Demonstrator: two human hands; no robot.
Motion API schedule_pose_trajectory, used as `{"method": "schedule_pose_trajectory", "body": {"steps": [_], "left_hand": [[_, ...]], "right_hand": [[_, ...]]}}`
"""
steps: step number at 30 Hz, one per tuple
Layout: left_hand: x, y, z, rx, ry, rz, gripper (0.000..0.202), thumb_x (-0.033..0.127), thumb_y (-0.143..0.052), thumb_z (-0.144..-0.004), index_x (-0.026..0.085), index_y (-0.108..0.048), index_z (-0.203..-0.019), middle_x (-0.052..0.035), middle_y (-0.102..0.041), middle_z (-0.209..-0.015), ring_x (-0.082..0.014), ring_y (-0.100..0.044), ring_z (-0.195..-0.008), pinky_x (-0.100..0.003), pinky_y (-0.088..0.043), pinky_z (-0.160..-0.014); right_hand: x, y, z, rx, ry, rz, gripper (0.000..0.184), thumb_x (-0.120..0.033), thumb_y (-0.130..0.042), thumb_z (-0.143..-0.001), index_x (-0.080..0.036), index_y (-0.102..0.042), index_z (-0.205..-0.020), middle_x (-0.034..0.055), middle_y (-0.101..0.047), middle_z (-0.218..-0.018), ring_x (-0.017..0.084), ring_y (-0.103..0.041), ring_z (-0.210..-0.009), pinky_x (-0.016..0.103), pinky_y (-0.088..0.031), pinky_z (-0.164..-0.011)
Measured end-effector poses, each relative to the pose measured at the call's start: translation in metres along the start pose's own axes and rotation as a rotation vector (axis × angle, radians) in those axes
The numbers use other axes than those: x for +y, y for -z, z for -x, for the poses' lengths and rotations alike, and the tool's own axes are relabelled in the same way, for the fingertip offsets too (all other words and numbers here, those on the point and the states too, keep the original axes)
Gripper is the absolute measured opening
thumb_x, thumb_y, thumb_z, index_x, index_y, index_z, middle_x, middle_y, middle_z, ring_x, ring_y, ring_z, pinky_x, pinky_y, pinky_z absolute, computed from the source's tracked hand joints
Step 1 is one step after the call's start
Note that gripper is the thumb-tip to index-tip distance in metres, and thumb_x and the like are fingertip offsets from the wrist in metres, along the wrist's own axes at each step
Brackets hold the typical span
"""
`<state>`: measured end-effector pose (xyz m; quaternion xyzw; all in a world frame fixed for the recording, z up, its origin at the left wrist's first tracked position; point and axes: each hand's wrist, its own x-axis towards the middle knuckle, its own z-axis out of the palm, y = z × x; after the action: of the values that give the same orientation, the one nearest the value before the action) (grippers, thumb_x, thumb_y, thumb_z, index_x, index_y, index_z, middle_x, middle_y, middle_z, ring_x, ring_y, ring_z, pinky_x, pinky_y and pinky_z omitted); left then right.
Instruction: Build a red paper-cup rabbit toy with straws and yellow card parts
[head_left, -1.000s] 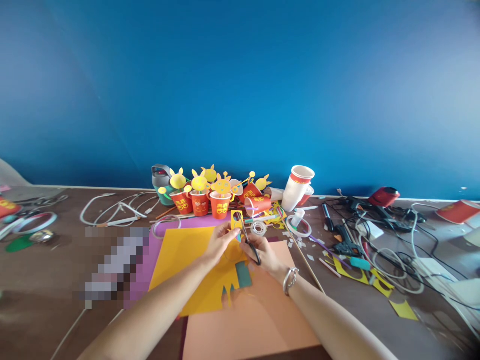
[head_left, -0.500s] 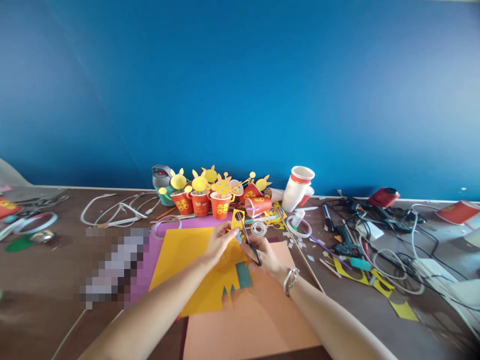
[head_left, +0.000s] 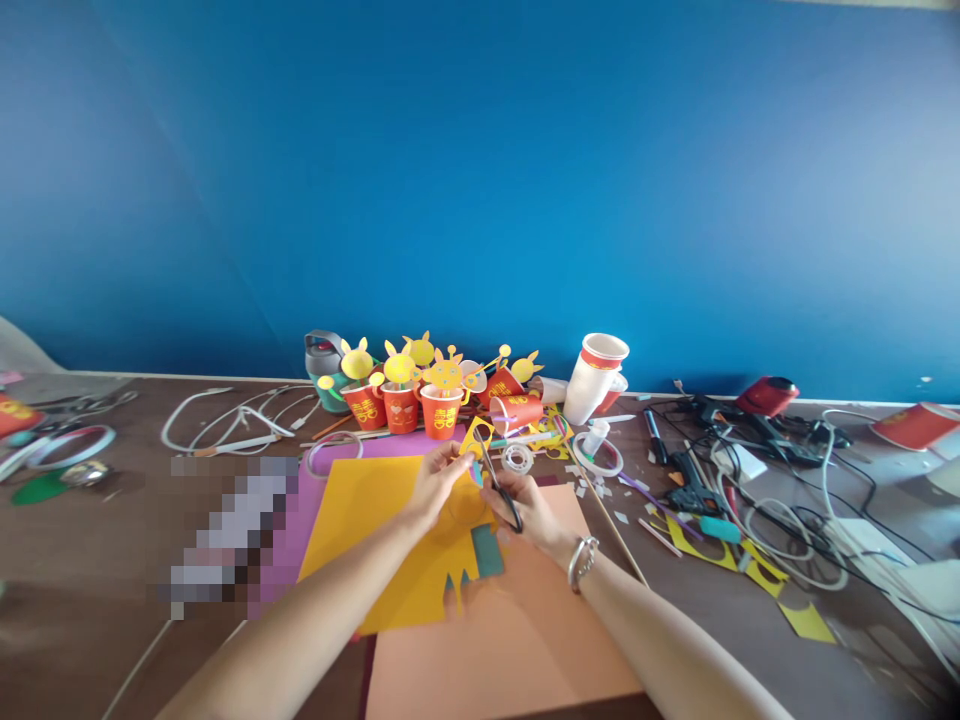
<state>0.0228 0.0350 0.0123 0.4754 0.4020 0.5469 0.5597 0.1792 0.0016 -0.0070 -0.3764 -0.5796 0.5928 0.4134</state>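
Between the fingertips of my left hand (head_left: 439, 477) is a small piece of yellow paper (head_left: 474, 434). My right hand (head_left: 529, 508) is wrapped round the black handles of a pair of scissors (head_left: 510, 503); their blades reach up to the right side of the yellow piece. Whether the blades are parted is too small to tell. Both hands are above a large yellow sheet (head_left: 367, 520) with a notched lower right edge, which overlaps a peach sheet (head_left: 510, 640) and a purple sheet (head_left: 281, 560).
Red paper cups (head_left: 441, 412) with yellow animal faces stand behind my hands. Beside them are a tape roll (head_left: 517, 458) and stacked white cups (head_left: 592, 385). Rightward lie paper scraps (head_left: 806, 620), a glue gun (head_left: 690, 487) and tangled cables (head_left: 787, 530). White cables (head_left: 247, 420) lie left.
The yellow piece has turned in my left fingers, its top tilting against the scissor blades. My right hand and the scissors have barely moved.
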Motion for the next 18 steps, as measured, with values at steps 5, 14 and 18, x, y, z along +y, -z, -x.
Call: {"method": "schedule_pose_trajectory", "body": {"steps": [5, 14, 18], "left_hand": [[-0.0034, 0.0025, -0.0018, 0.000, -0.002, -0.016, 0.025, 0.040, -0.074, -0.066, 0.018, -0.063, -0.063, 0.0011, -0.062, -0.063, -0.0135, -0.054, -0.065, -0.026, -0.041, -0.065], [-0.0067, 0.0051, -0.0035, 0.026, -0.007, -0.013, 0.026, 0.041, -0.074, -0.066, 0.019, -0.060, -0.063, 0.0015, -0.062, -0.062, -0.0145, -0.056, -0.066, -0.027, -0.040, -0.067], [-0.0086, 0.0060, -0.0051, 0.045, -0.015, -0.008, 0.029, 0.043, -0.075, -0.064, 0.019, -0.060, -0.062, 0.0017, -0.060, -0.061, -0.0144, -0.055, -0.064, -0.027, -0.040, -0.065]], "right_hand": [[0.0008, 0.0004, 0.0001, 0.009, -0.017, 0.010, 0.034, -0.045, -0.069, -0.079, -0.017, -0.052, -0.071, -0.0084, -0.040, -0.049, 0.005, -0.038, -0.036, 0.017, -0.030, -0.034], [0.0066, 0.0015, -0.0011, 0.004, -0.005, 0.017, 0.029, -0.041, -0.068, -0.080, -0.017, -0.054, -0.073, -0.0086, -0.039, -0.049, 0.005, -0.037, -0.036, 0.017, -0.030, -0.035], [0.0055, 0.0010, -0.0010, 0.003, 0.004, 0.026, 0.027, -0.039, -0.067, -0.080, -0.017, -0.054, -0.073, -0.0085, -0.039, -0.049, 0.004, -0.037, -0.036, 0.017, -0.028, -0.035]]}}
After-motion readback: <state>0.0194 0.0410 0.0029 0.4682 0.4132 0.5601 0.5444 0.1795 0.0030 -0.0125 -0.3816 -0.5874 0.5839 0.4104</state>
